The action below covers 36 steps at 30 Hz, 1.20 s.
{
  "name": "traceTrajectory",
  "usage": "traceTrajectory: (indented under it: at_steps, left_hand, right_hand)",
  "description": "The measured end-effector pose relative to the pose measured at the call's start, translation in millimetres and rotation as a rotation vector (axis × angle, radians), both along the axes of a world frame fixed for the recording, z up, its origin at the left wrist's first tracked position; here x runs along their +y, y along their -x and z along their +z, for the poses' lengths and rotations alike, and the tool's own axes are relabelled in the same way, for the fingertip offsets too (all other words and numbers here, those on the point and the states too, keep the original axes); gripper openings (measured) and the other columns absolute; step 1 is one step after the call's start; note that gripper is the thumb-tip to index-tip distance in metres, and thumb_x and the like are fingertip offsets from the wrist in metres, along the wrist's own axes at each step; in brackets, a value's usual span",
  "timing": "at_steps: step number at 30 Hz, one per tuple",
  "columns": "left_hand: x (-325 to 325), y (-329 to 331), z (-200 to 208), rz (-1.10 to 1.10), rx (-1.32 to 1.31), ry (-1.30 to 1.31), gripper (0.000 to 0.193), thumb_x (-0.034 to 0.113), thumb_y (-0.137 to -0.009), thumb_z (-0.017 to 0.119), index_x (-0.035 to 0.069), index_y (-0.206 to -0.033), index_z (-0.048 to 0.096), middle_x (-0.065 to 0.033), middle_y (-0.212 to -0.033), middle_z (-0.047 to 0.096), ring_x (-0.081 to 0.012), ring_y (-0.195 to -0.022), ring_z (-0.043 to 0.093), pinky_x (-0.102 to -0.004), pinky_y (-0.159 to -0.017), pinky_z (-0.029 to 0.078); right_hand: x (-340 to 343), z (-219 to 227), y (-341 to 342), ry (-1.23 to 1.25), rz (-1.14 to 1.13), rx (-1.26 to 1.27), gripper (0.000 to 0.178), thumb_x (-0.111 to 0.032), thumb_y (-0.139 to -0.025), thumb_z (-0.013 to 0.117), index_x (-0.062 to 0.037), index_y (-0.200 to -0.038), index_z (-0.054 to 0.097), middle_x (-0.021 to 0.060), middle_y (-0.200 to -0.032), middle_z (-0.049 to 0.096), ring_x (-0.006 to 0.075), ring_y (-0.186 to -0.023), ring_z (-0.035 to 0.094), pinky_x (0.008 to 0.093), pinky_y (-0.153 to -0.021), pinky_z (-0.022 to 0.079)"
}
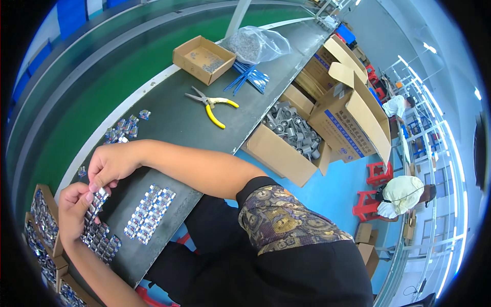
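Between my two hands is a strip of small circuit boards (97, 203), white, blue and silver. My left hand (73, 211) pinches it at its upper end between thumb and fingers. Closed on the same end, my right hand (113, 162) almost touches the left thumb. Below the strip lie more joined circuit boards (104, 244) on the dark bench. To their right rests a flat panel of boards (150, 214) in rows. Separated small boards (123, 129) are heaped beyond my right wrist. The fingers partly hide the held strip.
Yellow-handled pliers (214, 105) lie open on the bench. Beyond are a shallow cardboard box (208, 74), blue strips (248, 78) and a clear plastic bag (258, 45). Cartons of boards (48, 240) stand at left. A carton of grey parts (294, 130) sits right; people work farther off.
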<state>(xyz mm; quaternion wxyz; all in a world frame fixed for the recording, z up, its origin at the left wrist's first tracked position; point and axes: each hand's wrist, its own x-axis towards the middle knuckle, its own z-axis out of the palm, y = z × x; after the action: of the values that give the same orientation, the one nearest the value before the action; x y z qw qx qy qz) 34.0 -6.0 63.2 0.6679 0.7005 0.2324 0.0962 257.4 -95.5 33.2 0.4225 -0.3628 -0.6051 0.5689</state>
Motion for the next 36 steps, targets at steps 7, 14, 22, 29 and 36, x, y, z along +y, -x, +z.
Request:
traceTrajectory:
  at_steps: [7, 14, 22, 29, 36]
  left_hand:
    - [-4.0, -21.5, 4.4, -0.129, -0.062, 0.005, 0.027, 0.029, -0.097, 0.064, 0.002, -0.095, 0.065, -0.0051, -0.075, 0.065, -0.0104, -0.053, 0.059, -0.0235, -0.046, 0.047]
    - [5.6, 0.5, 7.7, 0.065, 0.109, -0.033, 0.025, 0.028, -0.1, 0.061, 0.004, -0.097, 0.066, -0.0009, -0.074, 0.063, -0.0071, -0.061, 0.06, -0.0217, -0.049, 0.047]
    - [12.5, -1.9, -1.5, 0.107, 0.176, -0.086, 0.034, 0.031, -0.105, 0.05, 0.001, -0.099, 0.065, -0.0035, -0.085, 0.068, -0.0103, -0.075, 0.063, -0.0278, -0.067, 0.052]
    - [8.6, -0.5, -14.8, -0.039, 0.018, -0.01, 0.026, 0.021, -0.104, 0.051, -0.001, -0.117, 0.059, -0.008, -0.1, 0.068, -0.0142, -0.095, 0.065, -0.0285, -0.076, 0.054]
    - [-4.8, -5.4, 5.5, -0.094, 0.076, -0.233, 0.019, 0.017, -0.091, 0.069, -0.001, -0.09, 0.07, -0.0083, -0.077, 0.07, -0.0146, -0.062, 0.068, -0.0287, -0.058, 0.055]
  right_hand:
    - [-16.4, 3.6, -14.8, 0.135, -0.071, 0.027, 0.023, -0.028, -0.096, 0.066, -0.0057, -0.091, 0.072, -0.0018, -0.073, 0.061, 0.0043, -0.06, 0.051, 0.0213, -0.052, 0.04]
    - [2.5, 10.8, -10.2, 0.073, -0.302, -0.238, 0.014, -0.015, -0.092, 0.071, -0.0022, -0.088, 0.07, 0.0027, -0.079, 0.067, 0.0052, -0.06, 0.054, 0.0215, -0.054, 0.043]
    - [3.6, 7.6, -0.9, -0.369, -0.511, -0.721, 0.02, -0.018, -0.093, 0.067, 0.0014, -0.092, 0.071, 0.0055, -0.078, 0.065, 0.0123, -0.071, 0.058, 0.03, -0.064, 0.046]
    - [3.1, 3.7, 10.8, -0.047, -0.414, -0.379, 0.021, -0.021, -0.097, 0.062, -0.0013, -0.093, 0.068, -0.0016, -0.078, 0.061, 0.0064, -0.071, 0.052, 0.0245, -0.062, 0.043]
    - [-13.6, 15.3, 2.5, 0.043, -0.197, -0.477, 0.02, -0.023, -0.093, 0.066, -0.0046, -0.085, 0.067, -0.0023, -0.075, 0.06, 0.0061, -0.066, 0.053, 0.0227, -0.057, 0.041]
